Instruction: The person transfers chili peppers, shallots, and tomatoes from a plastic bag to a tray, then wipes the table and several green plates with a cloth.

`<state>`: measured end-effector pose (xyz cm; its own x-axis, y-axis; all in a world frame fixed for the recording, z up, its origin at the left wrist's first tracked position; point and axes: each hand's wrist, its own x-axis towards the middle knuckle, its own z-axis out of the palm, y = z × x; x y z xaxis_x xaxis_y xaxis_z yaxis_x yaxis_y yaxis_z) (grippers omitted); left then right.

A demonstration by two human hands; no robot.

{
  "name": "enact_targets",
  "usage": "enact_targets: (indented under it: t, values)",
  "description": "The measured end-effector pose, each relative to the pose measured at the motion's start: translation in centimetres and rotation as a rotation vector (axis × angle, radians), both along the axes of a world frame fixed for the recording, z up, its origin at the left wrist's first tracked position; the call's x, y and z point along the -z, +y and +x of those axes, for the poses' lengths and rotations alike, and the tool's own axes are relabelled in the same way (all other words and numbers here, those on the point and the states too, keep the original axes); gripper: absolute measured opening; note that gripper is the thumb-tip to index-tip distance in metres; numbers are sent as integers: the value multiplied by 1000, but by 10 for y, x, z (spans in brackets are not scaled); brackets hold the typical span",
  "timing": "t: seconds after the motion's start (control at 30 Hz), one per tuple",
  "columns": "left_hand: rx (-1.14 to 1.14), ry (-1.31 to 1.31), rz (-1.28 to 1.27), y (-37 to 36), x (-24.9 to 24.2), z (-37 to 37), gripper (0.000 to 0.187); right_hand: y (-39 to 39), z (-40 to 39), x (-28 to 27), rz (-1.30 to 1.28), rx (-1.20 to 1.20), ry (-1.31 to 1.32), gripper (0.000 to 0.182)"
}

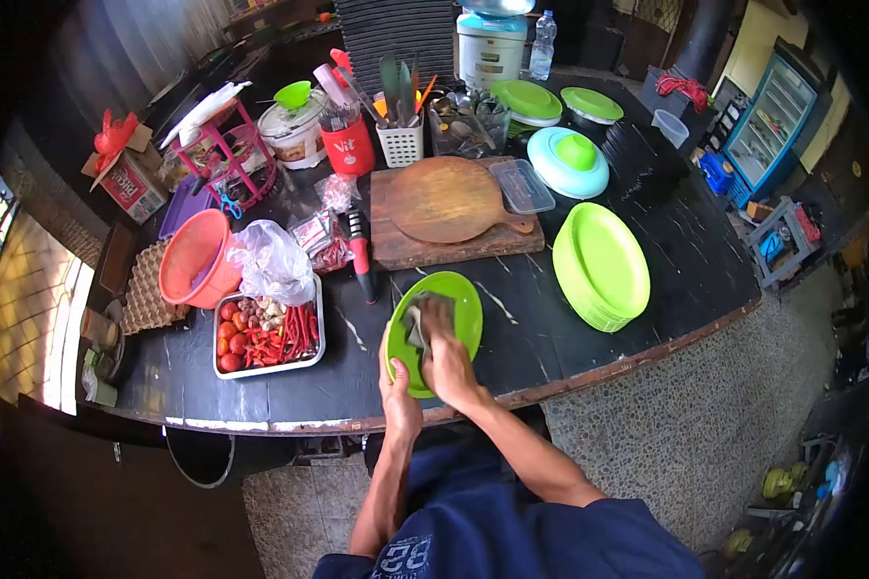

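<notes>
A green oval plate (462,299) is held tilted over the table's front edge. My left hand (397,386) grips its left rim, thumb on the upper face. With my right hand (444,359) I press a bunched grey cloth (415,323) onto the plate's face; the fingers are partly blurred and closed around the cloth. To the right lies a stack of matching green oval plates (603,265). Left of my hands sits a metal tray (270,370) with tomatoes, red chillies, shallots and garlic.
Beyond the plate, a round wooden board (444,200) rests on a thick rectangular board (396,253). A handled tool with a red and black grip (360,256) lies nearby. An orange basket (191,256), a plastic bag (275,261) and a utensil holder (401,145) stand farther back.
</notes>
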<state>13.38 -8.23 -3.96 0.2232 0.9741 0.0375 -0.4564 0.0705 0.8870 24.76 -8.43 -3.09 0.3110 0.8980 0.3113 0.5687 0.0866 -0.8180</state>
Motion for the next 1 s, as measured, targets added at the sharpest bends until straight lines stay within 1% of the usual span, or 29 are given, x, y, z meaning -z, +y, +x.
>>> enact_targets:
  t: [0.07,0.1,0.13,0.2,0.23,0.27,0.3,0.33,0.4,0.47,0.53,0.57,0.6,0.67,0.73,0.77,0.8,0.87,0.9,0.93,1.0]
  values:
    - [0,-142,-59,9,-11,-9,62,-10,-8,-11,-32,-210,13,74]
    - [-1,-215,-134,11,-10,-16,62,-15,-13,-17,7,-303,-6,67]
    - [-11,-230,-97,15,-18,-17,62,-20,-19,-17,68,-363,-102,60]
    - [-27,-217,-77,21,-34,-23,64,-29,-23,-32,-12,-426,20,54]
    - [-45,-245,-67,28,-33,-26,65,-31,-19,-33,-11,-426,18,54]
    - [-84,-171,-113,35,-29,-36,64,-36,-13,-33,58,-493,-59,58]
    - [-96,-166,-124,34,-25,-37,63,-40,-6,-33,128,-559,-137,63]
    - [-108,-163,-133,33,-28,-35,63,-41,5,-36,130,-560,-139,63]
    - [-111,-193,-160,33,-29,-34,61,-41,29,-43,125,-677,-276,61]
    - [-109,-225,-187,33,-28,-36,60,-40,52,-48,178,-657,-414,61]
    - [-65,-327,-190,35,-25,-40,55,-35,75,-48,217,-600,-539,53]
    - [-61,-343,-217,32,-37,-39,53,-31,87,-46,238,-579,-588,49]
    - [-66,-346,-213,31,-38,-38,53,-27,99,-44,259,-543,-637,45]
    - [-68,-301,-217,28,-39,-39,53,-18,120,-39,254,-443,-725,46]
    - [-82,-274,-226,25,-33,-36,53,-6,130,-35,179,-263,-482,48]
    - [-94,-251,-234,23,-30,-33,54,-2,130,-33,127,-129,-293,48]
    - [-94,-253,-231,19,-28,-30,53,6,129,-30,208,4,-141,44]
    - [-91,-294,-265,11,-34,-23,53,16,113,-29,215,363,118,36]
    - [-85,-283,-256,8,-33,-21,52,19,100,-28,282,465,42,29]
    - [-86,-279,-256,6,-32,-18,52,21,85,-29,270,435,73,34]
    - [-54,-303,-253,4,-28,-10,52,14,52,-50,-310,249,44,48]
